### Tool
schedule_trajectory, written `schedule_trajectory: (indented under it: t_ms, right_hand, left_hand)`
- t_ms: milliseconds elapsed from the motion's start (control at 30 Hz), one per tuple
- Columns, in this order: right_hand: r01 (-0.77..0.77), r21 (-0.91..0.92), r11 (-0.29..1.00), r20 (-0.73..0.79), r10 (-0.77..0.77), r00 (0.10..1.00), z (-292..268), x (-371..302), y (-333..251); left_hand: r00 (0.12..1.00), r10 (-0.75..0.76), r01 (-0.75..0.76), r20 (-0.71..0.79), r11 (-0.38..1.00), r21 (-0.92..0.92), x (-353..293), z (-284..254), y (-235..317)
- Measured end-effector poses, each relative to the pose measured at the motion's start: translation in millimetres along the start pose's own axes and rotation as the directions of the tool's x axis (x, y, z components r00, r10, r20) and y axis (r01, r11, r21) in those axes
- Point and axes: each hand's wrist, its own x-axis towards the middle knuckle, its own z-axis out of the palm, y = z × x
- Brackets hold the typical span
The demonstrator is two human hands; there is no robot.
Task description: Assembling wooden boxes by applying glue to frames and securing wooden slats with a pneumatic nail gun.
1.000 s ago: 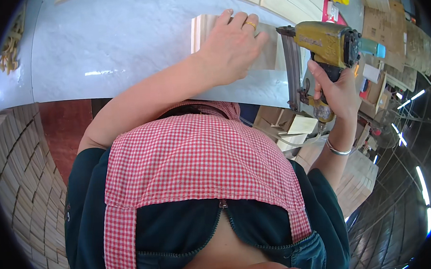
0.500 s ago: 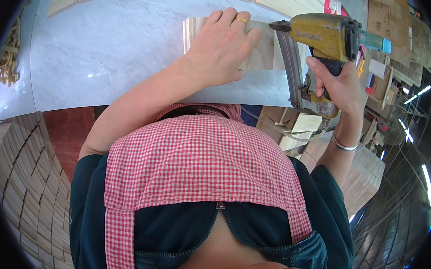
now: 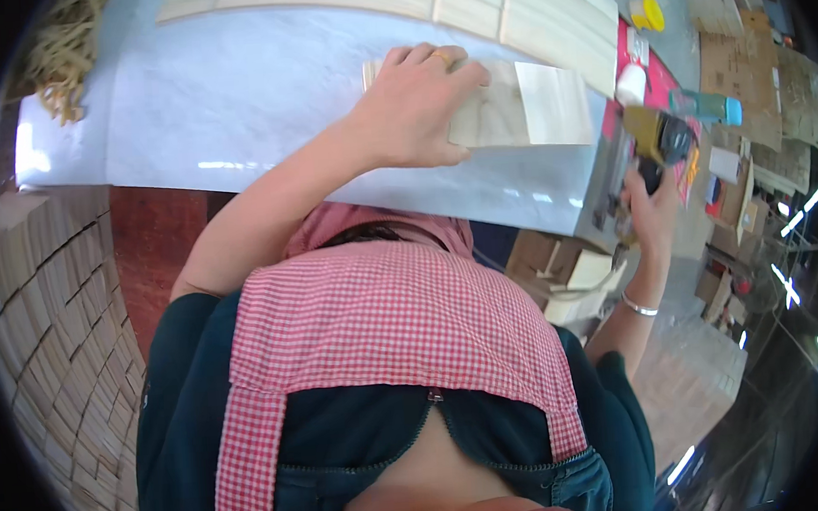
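Pale wooden board (image 3: 494, 114) lying on the marbled tabletop (image 3: 259, 105), toward its right end — left hand (image 3: 414, 105) clasped across it. Right hand (image 3: 651, 208) wrapped round a yellow nail gun (image 3: 646, 130) at the tabletop's right end — blurred; its tilt I cannot judge.

The wooden piece (image 3: 494, 110) lies flat and lengthwise on the pale table (image 3: 249, 97), its left part covered by the left hand (image 3: 414, 105). Its middle is greyish and streaked; a straight line divides this from a paler, smoother right end. The nail gun (image 3: 643, 129), dull yellow with a black handle, is blurred, gripped in the right hand (image 3: 651, 208) by the table's right end, apart from the wood.
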Motion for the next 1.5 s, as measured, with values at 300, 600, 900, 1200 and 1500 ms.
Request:
schedule_trajectory:
  t_ms: [300,600,900,1200,1500]
  right_hand:
    - [-0.042,-0.423,0.905,-0.197,-0.047,0.979,43,-3,165]
    - [-0.022,-0.324,0.946,-0.279,-0.074,0.957,67,20,157]
    - [0.732,0.201,0.651,-0.163,-0.715,0.680,213,-20,-12]
    - [0.987,-0.085,0.134,0.105,-0.984,0.142,269,-96,-123]
    - [0.937,-0.334,0.107,-0.054,-0.994,0.094,351,-76,-130]
  left_hand:
    - [0.619,-0.746,0.316,0.244,-0.047,-0.948,-107,-68,-76]
    - [0.664,-0.367,0.456,-0.651,0.889,-0.036,-154,-58,-31]
    - [0.907,-0.276,0.414,-0.317,0.721,0.555,-159,-10,-30]
    - [0.714,0.201,0.458,-0.670,0.590,0.665,-201,-203,105]
    - [0.345,0.708,0.938,-0.616,-0.238,0.251,-350,-492,287]
